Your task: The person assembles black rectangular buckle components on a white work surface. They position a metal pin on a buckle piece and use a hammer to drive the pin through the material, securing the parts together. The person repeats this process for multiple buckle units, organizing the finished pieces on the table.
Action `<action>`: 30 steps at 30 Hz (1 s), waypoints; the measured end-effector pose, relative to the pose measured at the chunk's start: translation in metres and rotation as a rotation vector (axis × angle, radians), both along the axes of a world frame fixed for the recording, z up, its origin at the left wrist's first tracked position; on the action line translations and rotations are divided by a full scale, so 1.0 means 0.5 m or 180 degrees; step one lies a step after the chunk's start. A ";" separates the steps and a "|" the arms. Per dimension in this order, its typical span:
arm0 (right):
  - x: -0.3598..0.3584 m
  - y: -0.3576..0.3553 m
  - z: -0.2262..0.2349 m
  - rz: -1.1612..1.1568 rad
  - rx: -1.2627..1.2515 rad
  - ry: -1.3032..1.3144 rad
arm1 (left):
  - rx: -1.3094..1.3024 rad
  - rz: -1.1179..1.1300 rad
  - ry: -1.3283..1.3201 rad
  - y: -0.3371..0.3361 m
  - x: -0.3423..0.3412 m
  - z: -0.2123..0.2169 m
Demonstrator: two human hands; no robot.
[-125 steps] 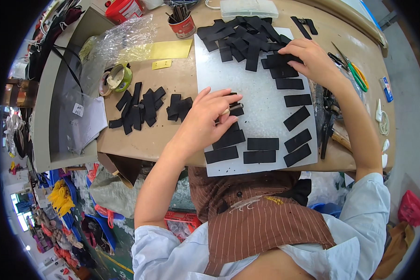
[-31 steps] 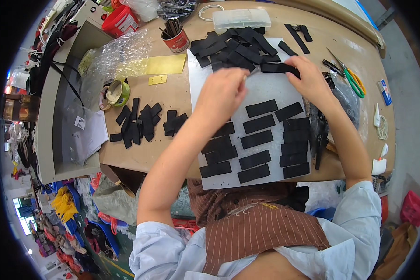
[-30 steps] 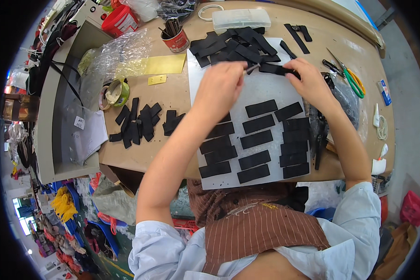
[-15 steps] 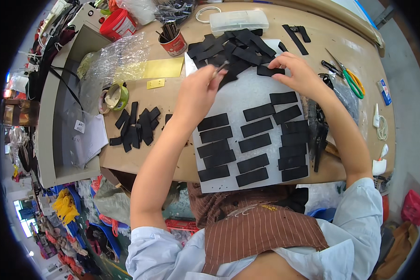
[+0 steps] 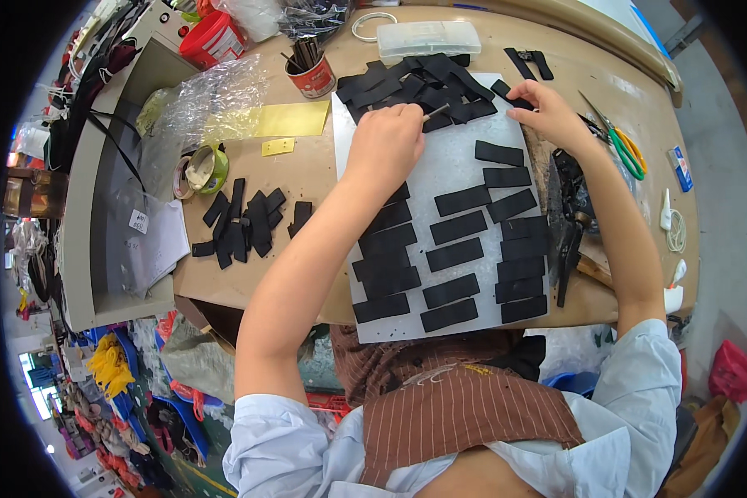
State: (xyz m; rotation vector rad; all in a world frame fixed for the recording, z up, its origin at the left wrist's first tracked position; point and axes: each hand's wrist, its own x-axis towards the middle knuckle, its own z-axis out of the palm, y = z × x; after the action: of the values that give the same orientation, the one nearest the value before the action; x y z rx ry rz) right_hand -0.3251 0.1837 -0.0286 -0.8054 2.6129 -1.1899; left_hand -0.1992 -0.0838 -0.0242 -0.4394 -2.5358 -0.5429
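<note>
Black strips [image 5: 455,254]: rows laid on your white board [image 5: 461,141], heap [image 5: 427,81] unlaid; left fingers [image 5: 407,124] clamped on tool [image 5: 436,112], right fingers [image 5: 530,89] apart.

The strips [image 5: 451,291] are black, the apron [image 5: 471,419] brown with pale pinstripes.

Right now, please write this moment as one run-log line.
left hand: holding slim tool beside strip pile | right hand: at black strip | white board: strip columns laid out
</note>
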 end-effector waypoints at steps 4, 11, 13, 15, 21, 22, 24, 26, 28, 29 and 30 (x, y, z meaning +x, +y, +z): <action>-0.023 0.018 0.005 -0.0080 0.0056 -0.0283 | -0.0065 -0.0069 0.0002 -0.022 -0.001 0.002; 0.057 -0.006 0.065 0.1010 0.0135 -0.0247 | 0.0329 -0.0222 -0.0341 -0.073 0.075 -0.005; 0.073 -0.023 0.066 0.1431 0.0384 0.0178 | 0.0399 -0.0203 -0.0267 -0.066 0.079 0.008; 0.075 -0.032 0.072 0.1440 0.0174 0.0436 | 0.0496 -0.0150 -0.0110 -0.044 0.071 0.021; 0.050 -0.047 0.071 0.1469 0.0275 0.0152 | -0.0276 0.0308 -0.0202 0.000 0.041 0.002; 0.053 -0.047 0.072 0.1539 0.0336 0.0208 | -0.0236 0.0338 -0.0235 -0.003 0.038 -0.001; 0.051 -0.047 0.070 0.1429 0.0291 0.0397 | -0.0167 0.0393 -0.0308 -0.014 0.039 -0.001; 0.036 -0.052 0.059 0.1070 0.0077 0.0658 | 0.0182 0.0475 -0.0298 -0.031 0.049 -0.001; 0.026 -0.062 0.039 0.1258 0.0232 0.1269 | 0.0550 0.0537 -0.0435 -0.051 0.058 -0.004; 0.020 -0.065 0.032 0.1351 0.0312 0.1574 | 0.0811 0.0385 -0.0585 -0.062 0.065 -0.001; 0.010 -0.065 0.028 0.1299 0.0340 0.1590 | 0.1073 0.0241 -0.0740 -0.074 0.074 0.001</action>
State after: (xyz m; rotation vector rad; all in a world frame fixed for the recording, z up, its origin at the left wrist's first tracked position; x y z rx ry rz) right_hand -0.3200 0.1510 -0.0145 -1.6931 2.6321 -0.8048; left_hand -0.1622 -0.1210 -0.0236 -0.1633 -2.5921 -1.0222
